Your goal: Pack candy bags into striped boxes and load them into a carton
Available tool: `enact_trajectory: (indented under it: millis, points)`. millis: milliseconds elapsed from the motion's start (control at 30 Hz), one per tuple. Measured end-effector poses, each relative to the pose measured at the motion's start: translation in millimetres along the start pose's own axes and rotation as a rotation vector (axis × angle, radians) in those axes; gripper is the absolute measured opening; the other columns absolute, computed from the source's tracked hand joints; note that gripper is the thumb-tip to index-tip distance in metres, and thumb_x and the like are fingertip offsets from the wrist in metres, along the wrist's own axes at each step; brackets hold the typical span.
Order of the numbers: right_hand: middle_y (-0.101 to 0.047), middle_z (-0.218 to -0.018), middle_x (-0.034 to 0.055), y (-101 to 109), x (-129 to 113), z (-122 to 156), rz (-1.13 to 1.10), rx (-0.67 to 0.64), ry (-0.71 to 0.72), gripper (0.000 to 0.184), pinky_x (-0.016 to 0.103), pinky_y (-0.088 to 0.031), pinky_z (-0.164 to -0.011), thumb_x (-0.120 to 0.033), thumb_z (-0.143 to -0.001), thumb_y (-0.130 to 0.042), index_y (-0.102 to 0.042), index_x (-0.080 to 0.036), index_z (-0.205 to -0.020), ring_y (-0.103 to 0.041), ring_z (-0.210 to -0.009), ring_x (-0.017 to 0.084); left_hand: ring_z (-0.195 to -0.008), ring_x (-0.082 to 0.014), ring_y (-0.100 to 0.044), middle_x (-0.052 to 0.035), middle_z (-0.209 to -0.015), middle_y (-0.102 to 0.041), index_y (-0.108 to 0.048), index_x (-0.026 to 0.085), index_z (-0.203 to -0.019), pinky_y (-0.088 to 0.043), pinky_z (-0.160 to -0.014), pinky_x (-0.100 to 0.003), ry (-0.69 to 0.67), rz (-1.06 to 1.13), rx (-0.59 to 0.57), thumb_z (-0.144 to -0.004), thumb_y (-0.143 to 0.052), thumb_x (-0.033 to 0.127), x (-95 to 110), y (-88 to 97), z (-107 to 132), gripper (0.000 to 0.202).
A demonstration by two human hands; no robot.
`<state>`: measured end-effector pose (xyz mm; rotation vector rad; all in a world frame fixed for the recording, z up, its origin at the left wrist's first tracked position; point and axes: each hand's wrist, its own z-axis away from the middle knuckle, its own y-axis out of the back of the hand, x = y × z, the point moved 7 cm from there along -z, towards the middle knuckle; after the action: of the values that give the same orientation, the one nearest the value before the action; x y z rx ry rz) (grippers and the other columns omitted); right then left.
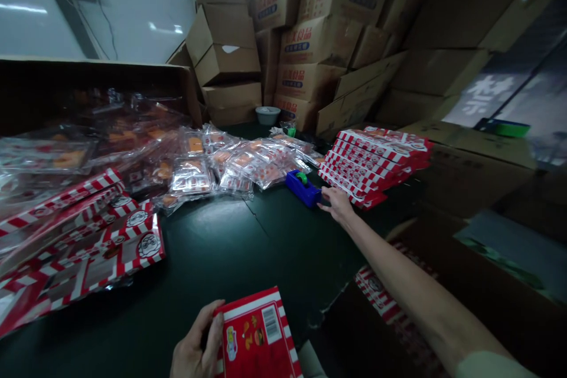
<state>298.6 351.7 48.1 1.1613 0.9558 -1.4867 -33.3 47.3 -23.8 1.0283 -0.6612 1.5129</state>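
the bottom edge cuts off the left hand point(195, 345) and the lower part of the red box point(254, 342) it holds; the fine print by the barcode is too small to read. whether the right hand point(339, 204) touches the blue tape dispenser point(303, 190) is hard to tell, and its sleeve point(489, 366) runs out of view at the bottom. the striped flat cartons point(88, 254) are cut by the left edge. glare and blur veil what the clear packets point(261, 159) hold. the right forearm hides part of the striped pieces point(376, 292) below the worktop point(221, 260)
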Motion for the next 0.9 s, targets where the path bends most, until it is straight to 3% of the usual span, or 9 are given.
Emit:
enact_trajectory:
  millis: [233, 333, 433, 533, 633, 733, 833, 900]
  points:
    - [-0.060, -0.118, 0.0083, -2.9, 11.9, 38.2, -0.115, -0.164, -0.015, 0.029, 0.040, -0.055, -0.082, -0.033, -0.094, -0.057, -0.058, -0.017, -0.118, -0.062, -0.097, 0.020, -0.096, -0.0307, -0.070, -0.0059, -0.103, -0.073, -0.058, 0.024, -0.107, -0.062, -0.067, -0.033, -0.049, -0.059, 0.039, -0.071, -0.061, 0.068, 12.4, 5.5, 1.1, 0.057]
    - [-0.060, -0.119, 0.0085, -3.2, 15.5, 32.7, -0.098, -0.123, -0.053, 0.030, 0.040, -0.054, -0.083, -0.033, -0.094, -0.057, -0.058, -0.017, -0.119, -0.062, -0.099, 0.020, -0.090, -0.0309, -0.072, -0.0053, -0.096, -0.074, -0.057, 0.024, -0.101, -0.062, -0.062, -0.034, -0.028, 0.010, 0.035, -0.068, -0.064, 0.069, 13.3, -2.7, 3.0, 0.056]
    - [-0.060, -0.120, 0.0086, -1.4, 20.5, 23.8, -0.049, -0.033, -0.118, 0.031, 0.041, -0.054, -0.083, -0.033, -0.093, -0.058, -0.057, -0.016, -0.120, -0.062, -0.099, 0.021, -0.072, -0.0276, -0.073, -0.0021, -0.081, -0.072, -0.054, 0.024, -0.091, -0.059, -0.053, -0.033, -0.016, 0.156, 0.099, -0.065, -0.069, 0.066, 16.1, -10.5, 5.5, 0.052]
    - [-0.059, -0.121, 0.0090, -2.3, 22.0, 25.4, 0.003, 0.054, -0.169, 0.032, 0.041, -0.054, -0.084, -0.033, -0.093, -0.058, -0.057, -0.017, -0.121, -0.061, -0.100, 0.021, -0.061, -0.0219, -0.070, 0.0015, -0.070, -0.069, -0.053, 0.022, -0.084, -0.056, -0.051, -0.028, -0.112, 0.311, 0.171, -0.063, -0.076, 0.057, 37.9, -6.4, 9.7, 0.047]
    - [-0.062, -0.109, 0.0067, -17.0, 10.0, 44.6, 0.004, 0.042, -0.161, 0.026, 0.034, -0.055, -0.073, -0.032, -0.094, -0.057, -0.059, -0.015, -0.114, -0.063, -0.087, 0.017, -0.056, -0.0159, -0.066, 0.0031, -0.068, -0.066, -0.056, 0.020, -0.089, -0.056, -0.052, -0.026, -0.350, 0.404, 0.255, -0.070, -0.075, 0.047, 84.7, 19.2, 22.1, 0.038]
    - [-0.058, -0.073, -0.0022, -44.5, -17.0, 92.5, -0.089, -0.118, -0.085, 0.011, 0.020, -0.047, -0.049, -0.025, -0.088, -0.063, -0.061, -0.016, -0.083, -0.051, -0.054, 0.007, -0.069, -0.0143, -0.068, -0.0005, -0.082, -0.070, -0.063, 0.021, -0.098, -0.057, -0.062, -0.025, -0.789, 0.187, 0.429, -0.083, -0.066, 0.032, 147.2, 47.1, 60.0, 0.019]
    - [-0.054, -0.056, -0.0053, -77.7, -44.8, 170.6, -0.231, -0.406, 0.033, 0.024, 0.020, -0.041, -0.041, -0.029, -0.067, -0.081, -0.059, -0.019, -0.067, -0.043, -0.041, 0.006, -0.096, -0.0168, -0.067, -0.0050, -0.105, -0.070, -0.066, 0.023, -0.105, -0.055, -0.084, -0.030, -1.251, -0.293, 0.593, -0.086, -0.060, 0.010, 190.2, 35.8, 109.8, 0.024]
    - [-0.056, -0.053, -0.0044, -109.0, -54.7, 226.9, -0.336, -0.746, 0.093, 0.027, 0.021, -0.038, -0.037, -0.036, -0.064, -0.083, -0.061, -0.020, -0.066, -0.043, -0.037, 0.006, -0.107, -0.0197, -0.065, -0.0072, -0.111, -0.069, -0.065, 0.022, -0.106, -0.051, -0.095, -0.038, -1.464, -0.554, 0.649, -0.084, -0.059, 0.002, 196.5, 16.0, 129.9, 0.030]
